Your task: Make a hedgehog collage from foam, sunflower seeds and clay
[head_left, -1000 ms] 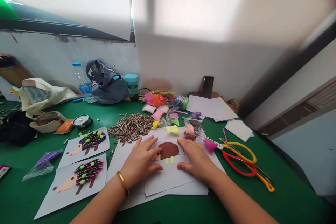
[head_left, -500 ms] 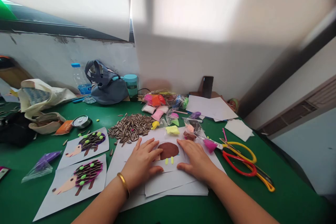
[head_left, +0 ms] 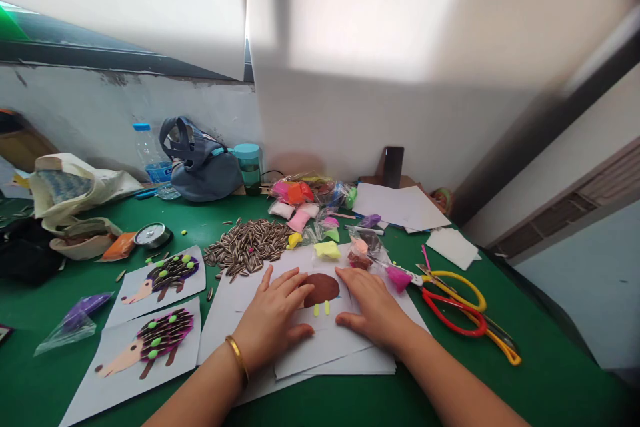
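both hands have their fingers spread, pinching nothing: the left hand (head_left: pixel 275 319) and right hand (head_left: pixel 373 307) lie over white paper (head_left: pixel 330 350) near the table's (head_left: pixel 545 320) near edge. between them, on the paper, is a brown clay oval (head_left: pixel 323 290), its long axis running left to right; the left fingers hide its left end. two yellow strips (head_left: pixel 327 307) point from it toward the near edge. seeds (head_left: pixel 250 247) heap beyond. toward the left edge a clear bag (head_left: pixel 65 341) holds purple clay (head_left: pixel 86 309); scissors (head_left: pixel 483 324) lie toward the right edge. a lidded cup (head_left: pixel 249 167) with dark contents stands by the far edge.
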Demonstrator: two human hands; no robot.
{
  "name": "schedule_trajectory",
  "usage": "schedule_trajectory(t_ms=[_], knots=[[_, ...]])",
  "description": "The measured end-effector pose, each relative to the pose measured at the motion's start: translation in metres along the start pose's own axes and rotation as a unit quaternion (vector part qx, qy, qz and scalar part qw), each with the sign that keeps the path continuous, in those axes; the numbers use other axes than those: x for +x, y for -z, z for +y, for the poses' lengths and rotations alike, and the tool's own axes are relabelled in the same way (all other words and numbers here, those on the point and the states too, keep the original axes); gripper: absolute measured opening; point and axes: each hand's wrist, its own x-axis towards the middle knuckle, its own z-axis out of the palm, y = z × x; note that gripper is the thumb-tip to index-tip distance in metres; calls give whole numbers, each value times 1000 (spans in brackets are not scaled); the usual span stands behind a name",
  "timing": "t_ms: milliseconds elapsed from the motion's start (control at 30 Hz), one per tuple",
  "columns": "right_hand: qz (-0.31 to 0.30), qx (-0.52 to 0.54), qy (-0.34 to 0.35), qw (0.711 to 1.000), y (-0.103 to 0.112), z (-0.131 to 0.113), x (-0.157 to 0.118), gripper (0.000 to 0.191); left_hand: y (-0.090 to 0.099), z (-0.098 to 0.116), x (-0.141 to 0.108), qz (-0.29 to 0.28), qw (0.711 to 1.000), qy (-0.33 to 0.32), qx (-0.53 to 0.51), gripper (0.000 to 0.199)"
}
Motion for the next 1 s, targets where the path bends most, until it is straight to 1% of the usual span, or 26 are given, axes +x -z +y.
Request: schedule_trajectory(t_ms=[100, 167, 233, 300, 333, 367, 400, 433, 467, 500, 567, 600, 667, 733, 800, 833, 900, 933, 967, 1000], knots=[[11, 4, 17, 1000, -1, 0, -1, 83, -2, 3, 0, -17, 1000, -20, -8, 66], [31, 6, 40, 999, 0, -1, -1, 77, -4, 3, 0, -24, 999, -21, -13, 68], [71, 8, 68, 995, 3, 0, 0, 62, -6, 3, 0, -21, 999, -17, -17, 69], [129, -1, 75, 989, 11, 5, 4, 41, -7, 2, -1, -17, 1000, -11, -20, 70], [160, -12, 62, 985, 17, 9, 7, 33, -7, 1, -1, -17, 1000, -9, -22, 70], [187, -31, 31, 981, 23, 16, 10, 29, -7, 1, 0, -17, 1000, -7, -24, 70], [205, -58, -15, 977, 30, 23, 15, 31, -7, 1, 0, -18, 999, -5, -27, 70], [221, -86, -58, 970, 37, 32, 20, 38, -6, 1, 0, -19, 999, -3, -30, 70], [220, -112, -91, 965, 43, 41, 25, 47, -6, 1, 0, -20, 999, -2, -32, 70], [205, -134, -113, 963, 48, 50, 30, 56, -5, 2, 0, -22, 999, 0, -34, 70], [154, -143, -127, 969, 55, 67, 40, 66, -4, 2, 0, -26, 999, 3, -36, 71], [120, -133, -120, 977, 56, 74, 45, 69, -4, 2, 0, -27, 999, 3, -37, 71], [68, -111, -99, 987, 55, 85, 52, 68, -4, 2, 0, -26, 999, 3, -39, 73], [54, -105, -88, 989, 54, 90, 57, 64, -5, 2, 0, -25, 999, 2, -43, 74], [67, -109, -92, 988, 56, 90, 57, 59, -5, 1, 0, -27, 999, 0, -45, 75], [83, -112, -101, 985, 58, 88, 56, 57, -5, 1, 0, -27, 999, -1, -45, 75], [131, -118, -119, 977, 65, 78, 49, 51, -4, 0, 0, -18, 999, -6, -41, 74], [174, -116, -123, 970, 68, 70, 44, 47, -3, 0, 0, -6, 999, -12, -38, 72], [203, -109, -107, 967, 70, 60, 39, 43, -2, 1, 0, 10, 999, -18, -37, 68], [222, -92, -76, 968, 71, 48, 33, 39, -1, 3, 0, 34, 998, -25, -40, 63]])
